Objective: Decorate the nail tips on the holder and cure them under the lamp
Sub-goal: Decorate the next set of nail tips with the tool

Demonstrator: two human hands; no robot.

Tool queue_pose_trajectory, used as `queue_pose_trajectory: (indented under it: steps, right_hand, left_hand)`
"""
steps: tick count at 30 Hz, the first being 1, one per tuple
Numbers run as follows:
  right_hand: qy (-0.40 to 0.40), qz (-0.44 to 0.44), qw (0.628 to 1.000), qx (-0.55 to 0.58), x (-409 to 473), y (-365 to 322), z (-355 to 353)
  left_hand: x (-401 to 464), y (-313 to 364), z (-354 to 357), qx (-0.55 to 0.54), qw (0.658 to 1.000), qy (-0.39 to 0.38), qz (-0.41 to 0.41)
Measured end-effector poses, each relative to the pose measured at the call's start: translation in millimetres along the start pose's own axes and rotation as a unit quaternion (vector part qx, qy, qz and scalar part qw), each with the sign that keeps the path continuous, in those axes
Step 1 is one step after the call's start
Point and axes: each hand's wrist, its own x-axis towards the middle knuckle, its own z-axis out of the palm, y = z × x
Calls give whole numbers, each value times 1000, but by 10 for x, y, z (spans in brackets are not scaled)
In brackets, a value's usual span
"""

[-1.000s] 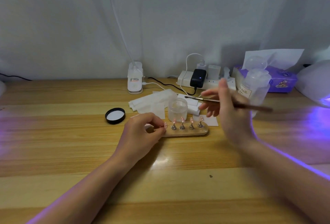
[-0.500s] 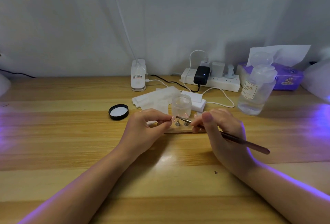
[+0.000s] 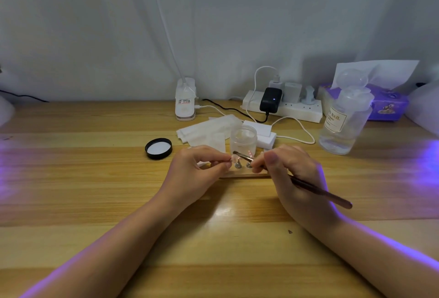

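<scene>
Two hands meet over the work in the head view, the only view given. The left hand [image 3: 198, 167] has thumb and forefinger pressed together on something small and pale at the left end of the wooden holder [image 3: 244, 174]; it looks like one of the nail tips [image 3: 234, 158] or its peg, though the thing is too small to tell which. The right hand [image 3: 288, 171] pinches a long brown brush [image 3: 316, 189] like a pen, fingers curled round the shaft.

The brush's long axis runs from the lower right, where the handle end sticks out past the wrist, up and to the left; its bristle end lies just beside the left fingertips, above the two metal pegs [image 3: 238, 165] that show between the hands. So the tip being worked lies left of the right hand's grip, in line with the shaft, and the left hand is the nearer one and steadies it. The coming stroke probably needs only a small slide along that axis.

Behind the holder stand an open clear jar [image 3: 244, 140] and its black lid [image 3: 158, 148] off to the left, on the wooden table [image 3: 95, 179]. Violet light falls on the table's right edge; the lamp itself is hard to make out.
</scene>
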Motion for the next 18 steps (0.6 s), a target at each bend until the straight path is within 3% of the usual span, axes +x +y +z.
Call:
queue_pose_trajectory:
  steps: [18]
  right_hand:
    - [-3,25,999,46,-16,-15,-13]
  left_hand:
    - [6,-4,4,-22,1000,-3,-18]
